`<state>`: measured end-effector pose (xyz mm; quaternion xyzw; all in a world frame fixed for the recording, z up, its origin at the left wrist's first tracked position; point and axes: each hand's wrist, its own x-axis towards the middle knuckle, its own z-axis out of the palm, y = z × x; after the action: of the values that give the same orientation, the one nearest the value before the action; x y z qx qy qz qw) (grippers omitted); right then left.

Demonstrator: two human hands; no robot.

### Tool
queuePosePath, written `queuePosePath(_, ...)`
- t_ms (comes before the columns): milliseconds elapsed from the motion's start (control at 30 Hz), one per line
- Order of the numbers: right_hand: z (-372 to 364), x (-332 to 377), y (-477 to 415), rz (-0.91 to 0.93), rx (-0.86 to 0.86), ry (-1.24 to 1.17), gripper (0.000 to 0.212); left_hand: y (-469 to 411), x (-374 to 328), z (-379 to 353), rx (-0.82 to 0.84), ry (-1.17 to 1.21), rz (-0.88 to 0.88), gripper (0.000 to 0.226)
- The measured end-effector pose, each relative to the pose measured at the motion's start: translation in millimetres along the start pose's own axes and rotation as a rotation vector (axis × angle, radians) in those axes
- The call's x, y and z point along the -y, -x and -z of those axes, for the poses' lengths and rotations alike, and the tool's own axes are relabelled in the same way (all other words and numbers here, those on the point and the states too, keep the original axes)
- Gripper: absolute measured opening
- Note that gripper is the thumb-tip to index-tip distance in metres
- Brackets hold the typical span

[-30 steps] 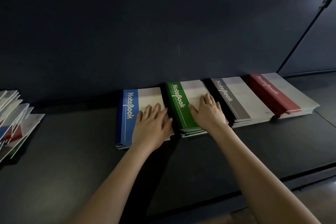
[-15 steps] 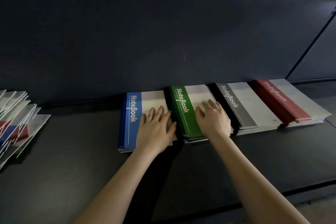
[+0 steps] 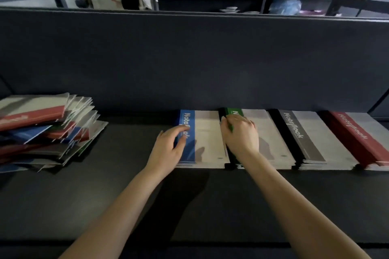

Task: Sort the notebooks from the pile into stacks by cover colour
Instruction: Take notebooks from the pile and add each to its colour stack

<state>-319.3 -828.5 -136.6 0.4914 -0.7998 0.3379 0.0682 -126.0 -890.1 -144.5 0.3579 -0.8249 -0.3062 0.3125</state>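
Although the mixed pile (image 3: 48,128) is lying unsorted at the left of the desk (image 3: 210,206), well apart from the row, I am seeing four sorted stacks sitting side by side against the partition (image 3: 189,59): blue stack (image 3: 208,139), green stack (image 3: 271,132), grey stack (image 3: 311,139), red stack (image 3: 357,132). The left hand (image 3: 168,147) is curving its fingers over the blue stack's spine edge; through the blur I cannot tell whether it is gripping. The right hand (image 3: 240,136) is curling its fingers round the green stack's spine edge. Half a second ago both palms were lying flat on the white covers; now they are working the edges, which I am reading as squaring up before the next pick.
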Motion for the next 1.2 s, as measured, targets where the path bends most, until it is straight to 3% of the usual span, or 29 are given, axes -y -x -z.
queuePosePath(300, -59.6, 118.5, 10.9, 0.265, 0.224, -0.261, 0.025, 50.5, 46.4, 100.9, -0.253, -0.1, 0.208, 0.029)
queuePosePath(533, -96.8, 193.4, 28.4, 0.429, 0.357, -0.306, 0.024, 106.1, 73.2, 155.5, -0.431, -0.1, 0.375, 0.028)
queuePosePath(900, -147.2, 283.6, 54.7, 0.629, 0.414, -0.425, 0.023, 166.5, 92.3, 200.5, -0.618, -0.056, 0.581, 0.027)
queuePosePath(1200, -166.5, 322.1, 24.3, 0.669, 0.387, -0.443, 0.033, 171.0, 107.7, 215.2, -0.668, -0.042, 0.6, 0.029)
